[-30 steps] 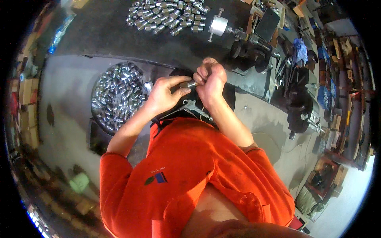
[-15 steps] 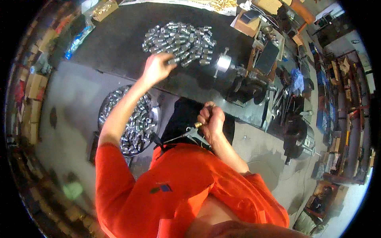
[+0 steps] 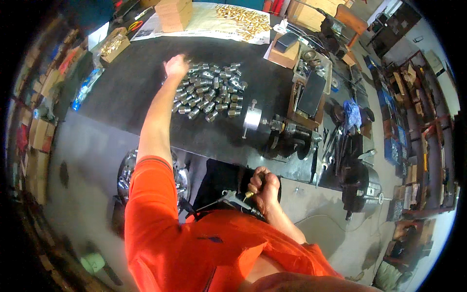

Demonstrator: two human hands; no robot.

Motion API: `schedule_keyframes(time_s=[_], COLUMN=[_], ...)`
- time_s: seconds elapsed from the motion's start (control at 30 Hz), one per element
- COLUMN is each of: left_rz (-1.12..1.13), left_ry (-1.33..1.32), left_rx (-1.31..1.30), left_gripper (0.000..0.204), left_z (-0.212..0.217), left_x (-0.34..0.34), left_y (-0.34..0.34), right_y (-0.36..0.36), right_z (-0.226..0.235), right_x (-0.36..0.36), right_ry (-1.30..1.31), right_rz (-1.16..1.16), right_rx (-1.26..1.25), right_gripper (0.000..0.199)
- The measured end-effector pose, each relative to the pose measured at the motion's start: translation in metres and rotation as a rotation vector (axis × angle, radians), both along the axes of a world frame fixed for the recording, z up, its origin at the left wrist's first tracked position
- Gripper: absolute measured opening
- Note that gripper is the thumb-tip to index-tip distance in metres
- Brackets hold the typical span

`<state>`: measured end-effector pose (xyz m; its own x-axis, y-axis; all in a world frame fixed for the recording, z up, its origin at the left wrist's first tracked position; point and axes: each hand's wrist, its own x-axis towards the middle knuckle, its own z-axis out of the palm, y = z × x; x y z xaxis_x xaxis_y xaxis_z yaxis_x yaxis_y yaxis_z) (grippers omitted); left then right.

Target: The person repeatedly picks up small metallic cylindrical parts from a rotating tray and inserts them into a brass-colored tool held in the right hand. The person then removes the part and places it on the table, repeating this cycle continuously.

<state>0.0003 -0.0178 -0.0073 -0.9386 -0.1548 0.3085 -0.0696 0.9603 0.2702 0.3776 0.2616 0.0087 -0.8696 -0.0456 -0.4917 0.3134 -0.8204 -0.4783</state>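
My left hand [image 3: 176, 65] reaches to the far left edge of a pile of silver metal fittings with hex nuts [image 3: 209, 90] on the dark bench. Its fingertips are blurred, so whether they hold a fitting is unclear. Close to my body, above my lap, my right hand [image 3: 265, 187] is closed, with a small brass piece [image 3: 249, 194] poking out on its left side. Just left of that hand, a grey air blow gun [image 3: 230, 198] lies across my lap over black cloth. Below my left arm, a round metal basin [image 3: 184, 182] holds more silver fittings, partly hidden by my sleeve.
Ahead of my right hand, a bench fixture with a silver cylinder [image 3: 252, 119] is mounted. Brass pieces [image 3: 245, 22] lie on paper [image 3: 204, 33] at the back, beside a cardboard box [image 3: 173, 15]. Wrenches [image 3: 331, 151] and a machine vise [image 3: 362, 190] are at right.
My left hand has moved from the pile's near edge to its far left side. The view has shifted, showing more of the bench's back. My right hand stays closed around the brass piece.
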Motion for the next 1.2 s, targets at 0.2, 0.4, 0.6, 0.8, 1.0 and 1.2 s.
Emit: schedule_keyframes(time_s=[0.2,0.4,0.6,0.8,1.0,1.2], left_rz=[0.041,-0.208,-0.453,-0.216,0.091,0.236], left_ry=[-0.268,-0.108,0.075,0.031,-0.372,-0.529], left_rx=[-0.122,-0.056,-0.015,0.678,0.390,0.051], left_gripper=[0.029,0.024,0.033,0.022,0.036,0.039], left_z=[0.000,-0.005,0.042,-0.005,-0.171,-0.148], left_x=[-0.015,-0.020,0.071,0.260,0.331,0.286], left_y=[-0.010,-0.043,-0.074,-0.141,-0.188,-0.163], right_y=[-0.003,-0.002,-0.014,-0.033,-0.047,-0.048], right_z=[-0.008,-0.017,-0.011,-0.007,0.001,-0.002], right_x=[-0.004,-0.009,-0.001,0.002,0.003,0.010], right_ry=[-0.039,-0.021,-0.031,-0.013,-0.038,-0.020], right_rz=[0.067,0.114,0.138,0.261,0.294,0.318], right_rx=[-0.002,0.009,0.005,0.002,0.101,0.086], right_gripper=[0.014,0.015,0.014,0.015,0.015,0.017])
